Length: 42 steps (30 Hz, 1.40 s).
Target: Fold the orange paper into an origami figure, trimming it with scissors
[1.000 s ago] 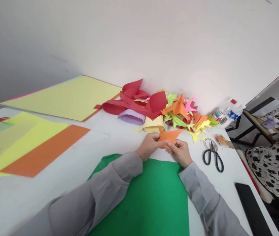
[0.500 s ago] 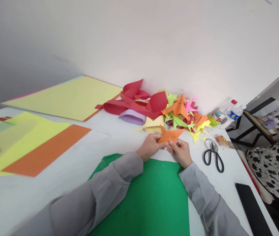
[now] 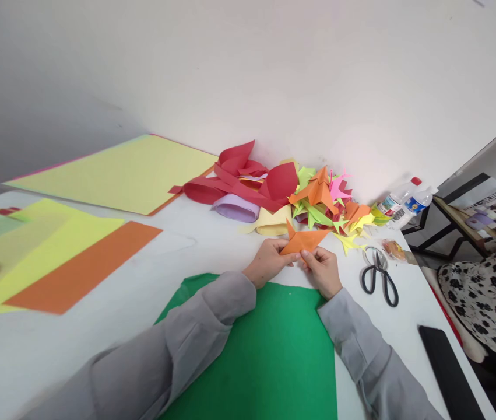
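Both hands hold up a small orange folded paper (image 3: 305, 240), pointed at its upper left and right ends. My left hand (image 3: 268, 262) pinches its lower left side between thumb and fingers. The thumb and fingers of my right hand (image 3: 324, 271) grip its lower edge, close to the left thumb. Under my forearms lies a green sheet (image 3: 269, 350) on the white table. Just beyond the hands, a pile of folded paper shapes (image 3: 317, 195) in orange, green, pink and yellow rests against the wall.
Scissors with black handles (image 3: 379, 277) lie right of my hands, near a small packet (image 3: 394, 251). Two bottles (image 3: 411, 207) lean behind. Red paper loops (image 3: 234, 184) sit at the wall, coloured sheets (image 3: 85, 268) at left. A person in floral cloth (image 3: 488, 291) is at right.
The orange folded paper has tilted slightly, its right point shifting a little to the right. Both hands keep their grip and have barely moved.
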Motion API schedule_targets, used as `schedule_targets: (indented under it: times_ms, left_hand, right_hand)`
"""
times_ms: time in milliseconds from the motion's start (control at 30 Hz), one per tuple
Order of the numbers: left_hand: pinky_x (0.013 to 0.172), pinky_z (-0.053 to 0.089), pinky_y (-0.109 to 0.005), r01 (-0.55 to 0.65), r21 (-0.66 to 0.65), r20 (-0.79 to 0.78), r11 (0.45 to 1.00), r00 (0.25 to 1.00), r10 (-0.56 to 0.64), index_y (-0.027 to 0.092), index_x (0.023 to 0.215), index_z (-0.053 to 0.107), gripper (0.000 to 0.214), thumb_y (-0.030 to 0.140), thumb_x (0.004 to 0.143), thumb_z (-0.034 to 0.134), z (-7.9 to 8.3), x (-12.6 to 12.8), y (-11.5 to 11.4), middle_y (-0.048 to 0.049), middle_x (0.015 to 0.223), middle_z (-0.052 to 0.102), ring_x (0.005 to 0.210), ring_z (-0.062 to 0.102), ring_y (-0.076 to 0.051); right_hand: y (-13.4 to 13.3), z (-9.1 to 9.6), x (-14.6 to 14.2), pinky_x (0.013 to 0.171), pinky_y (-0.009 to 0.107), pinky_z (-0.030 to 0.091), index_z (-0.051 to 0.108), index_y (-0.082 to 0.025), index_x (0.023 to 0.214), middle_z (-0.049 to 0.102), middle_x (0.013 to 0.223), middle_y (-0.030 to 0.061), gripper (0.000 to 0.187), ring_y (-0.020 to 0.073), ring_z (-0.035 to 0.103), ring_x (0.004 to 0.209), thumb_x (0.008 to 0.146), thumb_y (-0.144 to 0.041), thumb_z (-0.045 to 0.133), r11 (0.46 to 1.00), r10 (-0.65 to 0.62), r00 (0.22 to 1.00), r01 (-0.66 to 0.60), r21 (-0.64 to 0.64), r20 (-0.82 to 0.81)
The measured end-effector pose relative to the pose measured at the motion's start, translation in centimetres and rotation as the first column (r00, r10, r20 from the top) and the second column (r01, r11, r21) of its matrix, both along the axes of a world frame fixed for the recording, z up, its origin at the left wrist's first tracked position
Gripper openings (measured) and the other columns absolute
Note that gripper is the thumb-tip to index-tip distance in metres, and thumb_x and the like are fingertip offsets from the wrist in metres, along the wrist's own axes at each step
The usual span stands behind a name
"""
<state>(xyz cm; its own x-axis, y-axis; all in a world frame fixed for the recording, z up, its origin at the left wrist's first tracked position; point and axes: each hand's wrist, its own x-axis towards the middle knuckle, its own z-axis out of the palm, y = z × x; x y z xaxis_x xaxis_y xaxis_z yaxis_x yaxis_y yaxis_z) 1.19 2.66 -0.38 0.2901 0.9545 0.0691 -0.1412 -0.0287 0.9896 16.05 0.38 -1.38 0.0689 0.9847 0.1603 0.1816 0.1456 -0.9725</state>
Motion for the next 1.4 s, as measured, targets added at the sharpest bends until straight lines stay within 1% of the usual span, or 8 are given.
schedule_targets:
  times_ms: [167,400,500,667,833,1033,1233,1400]
  left_hand:
    - [0.053,0.042,-0.025,-0.043,-0.024,0.047,0.999,0.998,0.044,0.013,0.054,0.063,0.021,0.031,0.053,0.075,-0.3,-0.1,0.3,0.0003,0.051,0.058,0.051,0.051,-0.012]
    - [0.052,0.039,-0.024,-0.139,-0.069,0.102,0.988,0.984,0.146,0.013,0.055,0.064,0.021,0.030,0.053,0.076,-0.9,0.1,0.4,0.0015,0.050,0.057,0.051,0.049,-0.011]
    - [0.053,0.039,-0.024,-0.171,-0.096,0.123,0.981,0.976,0.182,0.013,0.053,0.061,0.022,0.030,0.053,0.076,-1.1,0.2,0.4,0.0018,0.049,0.056,0.051,0.048,-0.010]
    - [0.054,0.038,-0.025,-0.172,-0.115,0.194,0.978,0.962,0.192,0.013,0.051,0.058,0.025,0.030,0.054,0.076,-1.1,0.2,0.6,0.0019,0.049,0.054,0.051,0.047,-0.010]
    - [0.055,0.040,-0.026,-0.137,-0.178,0.311,0.974,0.932,0.188,0.013,0.052,0.057,0.027,0.029,0.051,0.078,-0.7,0.1,0.7,0.0018,0.050,0.053,0.052,0.047,-0.009]
    - [0.054,0.041,-0.026,-0.138,-0.183,0.305,0.973,0.933,0.190,0.012,0.052,0.058,0.027,0.029,0.049,0.079,-0.7,0.2,0.7,0.0009,0.050,0.054,0.052,0.048,-0.010]
    - [0.051,0.039,-0.025,-0.123,-0.199,0.290,0.972,0.940,0.179,0.012,0.052,0.059,0.027,0.028,0.047,0.080,-0.4,0.1,0.6,0.0010,0.049,0.054,0.050,0.047,-0.009]
    - [0.050,0.039,-0.025,-0.121,-0.197,0.289,0.973,0.941,0.176,0.012,0.052,0.060,0.026,0.028,0.048,0.079,-0.2,0.0,0.5,0.0008,0.050,0.053,0.050,0.046,-0.009]
  right_hand:
    - [0.1,-0.3,0.2,0.048,0.025,0.038,0.058,-0.017,0.057,0.057,0.049,-0.0006,0.039,0.0097,0.047,0.045,0.074,-0.051,0.062,0.997,0.074,0.994,-0.076,-0.018,-0.077]
    - [0.1,0.0,0.0,0.046,0.024,0.037,0.065,-0.017,0.067,0.057,0.046,-0.0022,0.032,0.0095,0.045,0.041,0.068,-0.049,0.068,0.998,0.054,0.996,-0.057,-0.042,-0.072]
    - [0.1,0.1,-0.2,0.044,0.023,0.035,0.063,-0.017,0.065,0.055,0.043,-0.0031,0.032,0.0086,0.043,0.038,0.068,-0.048,0.068,0.998,0.027,0.998,-0.030,-0.050,-0.063]
    - [0.0,0.1,-0.1,0.042,0.023,0.030,0.054,-0.017,0.052,0.049,0.038,-0.0047,0.038,0.0070,0.037,0.036,0.068,-0.049,0.068,0.998,-0.051,0.998,0.050,-0.043,-0.021]
    - [0.1,0.0,0.3,0.047,0.024,0.034,0.057,-0.018,0.058,0.050,0.042,-0.0037,0.037,0.0086,0.041,0.041,0.074,-0.051,0.062,0.999,-0.045,0.995,0.045,-0.006,-0.084]
    - [0.1,0.1,0.3,0.046,0.024,0.030,0.055,-0.019,0.058,0.044,0.042,-0.0060,0.039,0.0086,0.035,0.041,0.074,-0.054,0.060,0.996,-0.092,0.996,0.092,0.022,-0.009]
    - [0.3,-0.2,0.4,0.045,0.024,0.029,0.055,-0.018,0.055,0.044,0.039,-0.0059,0.039,0.0082,0.034,0.039,0.074,-0.052,0.062,0.997,-0.066,0.985,0.060,-0.038,-0.157]
    - [0.4,-0.7,0.4,0.046,0.025,0.033,0.059,-0.017,0.057,0.048,0.040,-0.0026,0.047,0.0096,0.039,0.039,0.080,-0.058,0.050,0.998,-0.044,0.975,0.036,-0.044,-0.216]
